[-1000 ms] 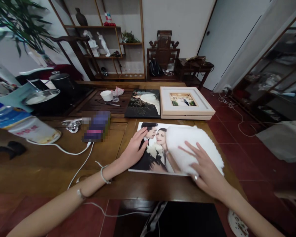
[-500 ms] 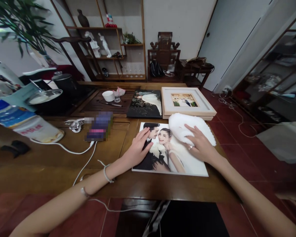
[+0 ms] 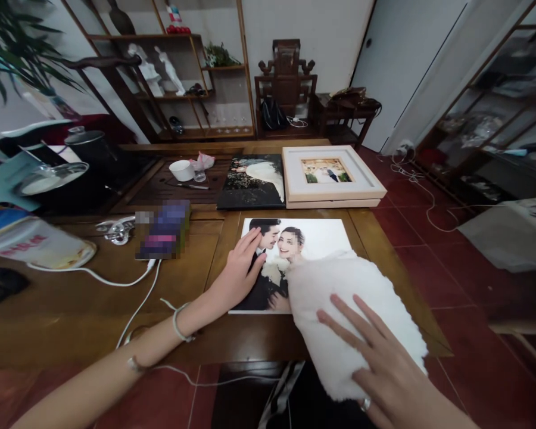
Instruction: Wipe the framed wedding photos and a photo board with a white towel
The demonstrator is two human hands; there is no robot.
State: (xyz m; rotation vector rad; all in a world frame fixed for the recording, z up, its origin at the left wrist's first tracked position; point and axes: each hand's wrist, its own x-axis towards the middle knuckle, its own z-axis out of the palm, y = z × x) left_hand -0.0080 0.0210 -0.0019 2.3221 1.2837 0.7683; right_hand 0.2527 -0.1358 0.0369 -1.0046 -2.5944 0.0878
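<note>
Over right part of photo panel [image 3: 274,268] and past its near edge, white cloth [image 3: 335,277], right grip [image 3: 384,351] on top, fingers splayed wide! Left grip [image 3: 239,265] flat, unclenched on panel's left side, bench [image 3: 254,336] beneath.

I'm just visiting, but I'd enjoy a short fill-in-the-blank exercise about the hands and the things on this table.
The cloth under the right hand is colored ____.
In this view, the cloth hides the lower ____ corner of the couple's photo under the left hand.
Seen from this camera, the dark picture lies to the ____ of the light wooden frame.

Missing words: white; right; left.
</note>
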